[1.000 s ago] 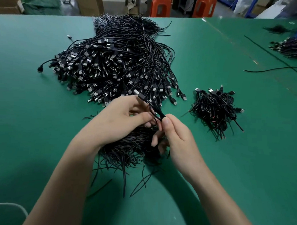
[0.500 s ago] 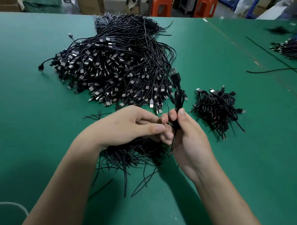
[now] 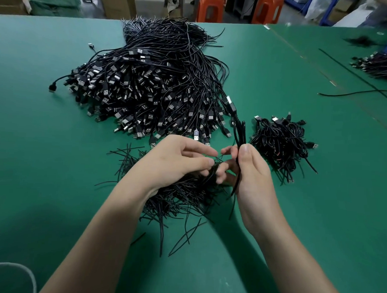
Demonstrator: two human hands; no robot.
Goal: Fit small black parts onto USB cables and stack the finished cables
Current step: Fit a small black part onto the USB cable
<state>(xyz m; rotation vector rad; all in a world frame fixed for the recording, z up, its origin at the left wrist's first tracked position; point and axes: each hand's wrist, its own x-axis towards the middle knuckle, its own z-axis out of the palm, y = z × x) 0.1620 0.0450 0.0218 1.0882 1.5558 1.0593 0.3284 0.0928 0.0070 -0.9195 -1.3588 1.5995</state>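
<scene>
The green tabletop carries the same 3 lots as a second ago. The big heap of unfinished cables fills the upper middle of the frame. The loose pile of thin black strips lies low in the centre under the wrists. The small stack of finished cables sits right of centre. None of them has shifted.

What has changed is in the hands. A second ago both were pinched together on 1 cable, low over the strips. Now the right hand has that cable folded and standing upright. Its grip is closed round the doubled length with the thumb pressed on top, and the plug points toward the top of the frame.

The left hand has drawn a little apart from it. Its thumb and forefinger are nipped on what looks like 1 thin strip, though the piece is too fine to be sure of. The other fingers are spread loosely.

To my eye the folding is done and the fitting is about to start. The strip has yet to go on, and the cable has yet to join the finished stack.
</scene>
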